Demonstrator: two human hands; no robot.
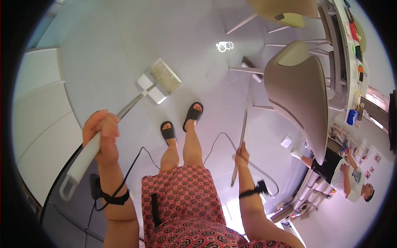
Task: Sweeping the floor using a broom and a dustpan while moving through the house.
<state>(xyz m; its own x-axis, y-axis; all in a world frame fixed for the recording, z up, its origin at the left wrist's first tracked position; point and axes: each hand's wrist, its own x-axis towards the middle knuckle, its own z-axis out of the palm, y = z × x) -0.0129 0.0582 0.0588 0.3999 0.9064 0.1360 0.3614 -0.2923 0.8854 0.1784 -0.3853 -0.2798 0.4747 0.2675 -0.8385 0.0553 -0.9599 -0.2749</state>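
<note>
My left hand point(102, 134) is wrapped round the white grip of a long-handled dustpan point(165, 77). Its metal pole slants away to the white pan, which rests on the floor ahead of my feet with greyish specks in it. On the right, my right hand point(242, 157) grips the slim metal pole of a broom point(245, 120). The broom's head point(252, 72) reaches the floor beside a chair leg and is partly hidden by it, so its bristles are hard to make out.
A beige chair point(295, 87) stands at the right, with another chair point(285, 10) beyond it, beside a cluttered table point(351, 89). A white piece point(286, 141) lies on the floor. Another person point(341, 173) is at the far right. White cabinets point(41, 111) line the left.
</note>
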